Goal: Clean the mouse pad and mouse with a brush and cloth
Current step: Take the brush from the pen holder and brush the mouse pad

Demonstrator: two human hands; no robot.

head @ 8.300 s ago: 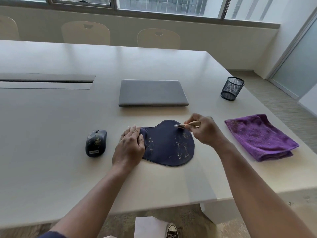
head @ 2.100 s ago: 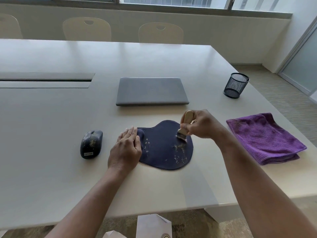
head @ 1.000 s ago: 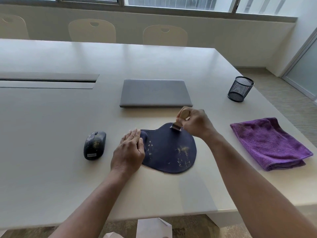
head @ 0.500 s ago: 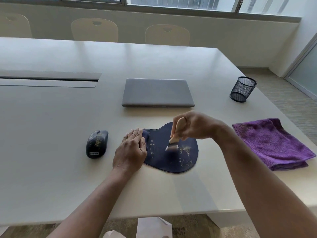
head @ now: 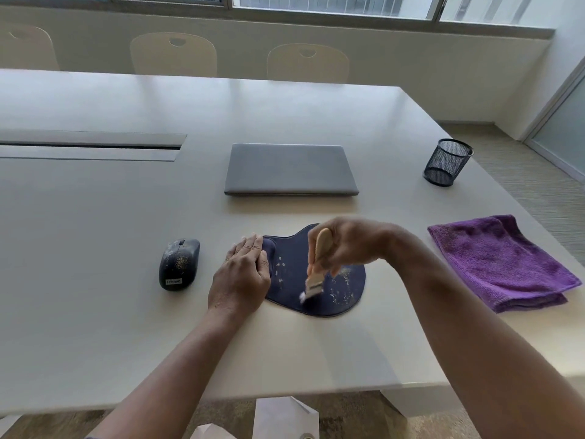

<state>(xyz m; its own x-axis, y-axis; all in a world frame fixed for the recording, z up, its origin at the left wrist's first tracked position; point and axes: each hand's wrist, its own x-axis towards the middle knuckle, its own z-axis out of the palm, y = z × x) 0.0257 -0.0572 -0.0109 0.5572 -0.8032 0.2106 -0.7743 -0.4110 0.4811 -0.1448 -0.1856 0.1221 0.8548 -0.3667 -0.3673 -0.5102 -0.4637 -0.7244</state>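
The right hand is curled round the pale wooden handle of a small brush, holding it nearly upright with the bristles down on the near-middle of the dark blue mouse pad; the brush head is a little blurred. The left hand lies flat, fingers straight and together, pressing on the pad's left end where the raised wrist rest sits, pinning it to the counter. To my eye this is the brushing step, and doing it well means short, light strokes all in one direction, herding the pale crumbs towards one edge instead of scattering them, with the flat hand kept firm so the pad does not skid. Crumbs show on the pad's right half and in a small patch beside the left hand, so the pad looks only partly done. Just left of that hand the dark mouse sits on the counter, speckled with the same debris and untouched. To the right, well apart from the pad, lies the folded purple cloth, not yet in use. Farther off are a closed grey laptop and a black mesh pen cup near the right edge.
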